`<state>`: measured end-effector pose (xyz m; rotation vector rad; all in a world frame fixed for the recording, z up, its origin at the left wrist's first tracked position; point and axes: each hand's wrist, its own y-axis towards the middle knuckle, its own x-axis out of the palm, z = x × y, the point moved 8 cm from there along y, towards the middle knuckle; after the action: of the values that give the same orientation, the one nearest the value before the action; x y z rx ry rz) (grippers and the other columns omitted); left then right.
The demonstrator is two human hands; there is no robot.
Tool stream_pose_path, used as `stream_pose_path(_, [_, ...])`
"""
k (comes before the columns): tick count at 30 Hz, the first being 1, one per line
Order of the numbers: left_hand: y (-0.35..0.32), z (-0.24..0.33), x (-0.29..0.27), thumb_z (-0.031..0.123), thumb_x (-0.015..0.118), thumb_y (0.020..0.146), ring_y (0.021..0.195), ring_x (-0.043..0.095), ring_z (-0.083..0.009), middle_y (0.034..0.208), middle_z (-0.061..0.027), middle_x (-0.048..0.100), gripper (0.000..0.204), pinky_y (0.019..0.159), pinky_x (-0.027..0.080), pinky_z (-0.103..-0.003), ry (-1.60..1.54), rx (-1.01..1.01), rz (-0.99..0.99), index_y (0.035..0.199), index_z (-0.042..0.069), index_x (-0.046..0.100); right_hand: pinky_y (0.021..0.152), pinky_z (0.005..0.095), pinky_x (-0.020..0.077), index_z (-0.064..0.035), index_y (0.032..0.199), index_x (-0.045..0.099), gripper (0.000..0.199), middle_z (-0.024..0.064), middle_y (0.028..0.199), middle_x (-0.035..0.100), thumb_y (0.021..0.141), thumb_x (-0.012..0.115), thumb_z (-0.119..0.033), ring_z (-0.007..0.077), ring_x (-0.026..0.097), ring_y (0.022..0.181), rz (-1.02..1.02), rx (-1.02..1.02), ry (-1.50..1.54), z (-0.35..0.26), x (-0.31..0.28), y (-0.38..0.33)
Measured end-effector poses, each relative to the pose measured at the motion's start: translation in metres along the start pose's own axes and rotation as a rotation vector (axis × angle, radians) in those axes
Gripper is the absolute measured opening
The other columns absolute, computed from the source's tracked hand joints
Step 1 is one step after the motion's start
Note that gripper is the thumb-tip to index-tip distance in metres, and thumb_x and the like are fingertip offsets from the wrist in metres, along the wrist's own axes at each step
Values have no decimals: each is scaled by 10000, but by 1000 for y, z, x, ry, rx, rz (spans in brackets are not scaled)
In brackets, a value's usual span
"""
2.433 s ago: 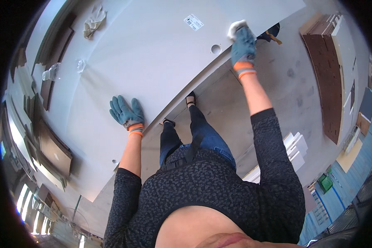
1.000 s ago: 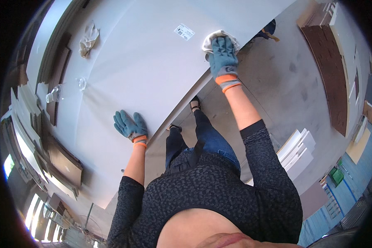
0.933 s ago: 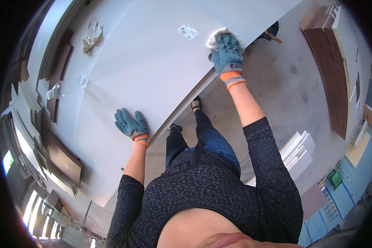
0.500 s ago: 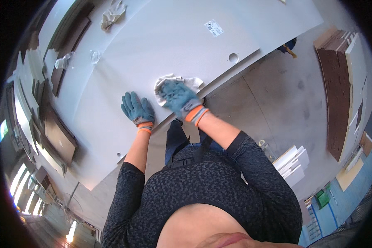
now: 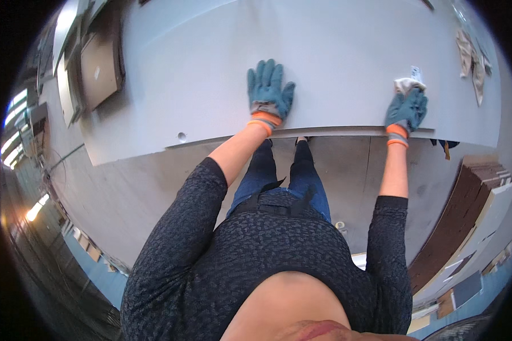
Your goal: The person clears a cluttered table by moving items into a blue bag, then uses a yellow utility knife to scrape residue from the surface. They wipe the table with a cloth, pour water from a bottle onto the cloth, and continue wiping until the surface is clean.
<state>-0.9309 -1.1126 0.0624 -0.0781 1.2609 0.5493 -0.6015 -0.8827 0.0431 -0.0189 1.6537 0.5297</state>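
A large pale grey panel (image 5: 324, 51) lies flat in front of me, its near edge running across the view. My left hand (image 5: 270, 85), in a blue glove with an orange cuff, rests flat on the panel near that edge with fingers spread. My right hand (image 5: 407, 108), gloved the same way, presses a white cloth (image 5: 408, 85) onto the panel close to its near edge, off to the right. A small white sticker (image 5: 416, 73) sits just beyond the cloth.
A round hole (image 5: 181, 136) is in the panel's near left corner. Crumpled rags (image 5: 472, 54) lie on the panel at far right. Brown boards (image 5: 96, 62) lie far left; stacked brown and white boards (image 5: 472, 210) stand on the concrete floor (image 5: 125, 193) at right.
My right hand has slid the cloth from beside my left hand out to the right along the panel's edge. My left hand stays flat on the panel. The view has swung.
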Motion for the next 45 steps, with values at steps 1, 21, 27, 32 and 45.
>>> stream_pose_path(1, [-2, -5, -5, 389, 627, 965, 1476, 391, -429, 1539, -225, 490, 581, 1252, 204, -605, -84, -11, 42, 1414, 24, 577, 1260, 545, 229, -55, 1567, 437, 699, 220, 1604, 436, 1003, 551, -451, 437, 393, 1486, -21, -21, 27, -33, 1, -9])
stream_pose_path(21, [-310, -344, -227, 134, 584, 1047, 1417, 470, -395, 1481, -261, 510, 356, 1146, 406, -484, 16, -689, 498, 1360, -36, 585, 1053, 474, 473, -96, 1285, 671, 343, 162, 1252, 682, 1026, 565, -295, 321, 641, 1169, -305, -203, 602, -432, -15, -64])
stream_pose_path(27, [-367, -375, -218, 143, 585, 1047, 1409, 472, -397, 1474, -260, 515, 341, 1142, 409, -491, 16, -836, 537, 1346, -20, 598, 1168, 484, 378, -68, 1456, 568, 642, 209, 1470, 583, 1044, 440, -544, 369, 535, 1365, -141, 85, 25, -371, 22, 16])
stream_pose_path(32, [-308, -360, -218, 170, 579, 1056, 1417, 462, -403, 1467, -265, 519, 359, 1150, 399, -503, 30, -764, 481, 1352, -33, 593, 1234, 547, 289, -102, 1453, 559, 675, 153, 1492, 543, 935, 605, -532, 376, 463, 1420, -112, -673, 387, -673, -5, -146])
stream_pose_path(45, [-241, -345, -175, 240, 563, 1072, 1406, 474, -419, 1504, -296, 489, 455, 1166, 418, -494, 309, -850, 290, 1402, -72, 555, 1094, 517, 427, -154, 1292, 637, 501, 130, 1277, 644, 879, 642, -438, 324, 605, 1184, -312, -564, 674, -629, -13, -23])
